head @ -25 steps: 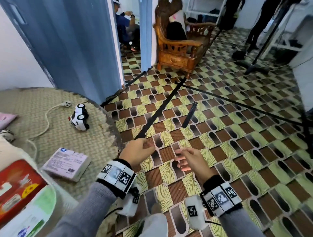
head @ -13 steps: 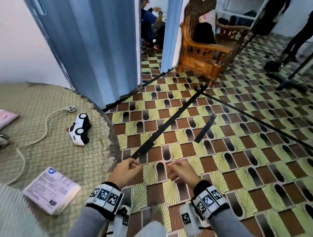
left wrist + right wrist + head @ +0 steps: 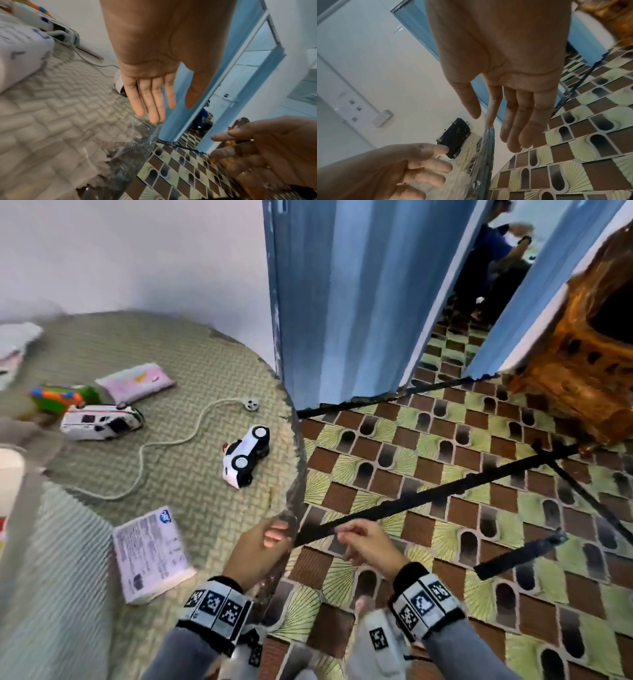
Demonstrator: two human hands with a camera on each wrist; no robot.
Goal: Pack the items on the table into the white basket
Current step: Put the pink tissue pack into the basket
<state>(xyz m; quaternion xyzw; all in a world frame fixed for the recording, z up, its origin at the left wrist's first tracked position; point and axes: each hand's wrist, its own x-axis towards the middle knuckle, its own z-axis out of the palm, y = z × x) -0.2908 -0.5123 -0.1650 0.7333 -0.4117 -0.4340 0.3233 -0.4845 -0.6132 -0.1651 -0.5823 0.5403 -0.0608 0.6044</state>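
A black-and-white toy car (image 3: 245, 455) lies near the round table's right edge (image 3: 297, 440). Farther left on the mat are a white toy van (image 3: 101, 422), a colourful toy (image 3: 58, 395), a pink pack (image 3: 135, 381) and a white cord (image 3: 171, 440). A white tissue pack (image 3: 150, 553) lies near me. A blurred white ribbed wall (image 3: 51, 577) at lower left looks like the basket. My left hand (image 3: 274, 537) reaches the table's edge, fingers (image 3: 154, 105) straight, holding nothing. My right hand (image 3: 346, 537) hovers over the floor beside it, fingers (image 3: 513, 121) relaxed and empty.
Patterned floor tiles (image 3: 445, 508) with black tape strips lie right of the table. A blue folding door (image 3: 342, 302) stands behind the table's edge, and a carved wooden chair (image 3: 575, 371) stands at the far right. A person in blue sits beyond the doorway (image 3: 493, 251).
The view has swung left, bringing the van, colourful toy and pink pack into sight. Both hands moved left; my left hand now meets the table's edge.
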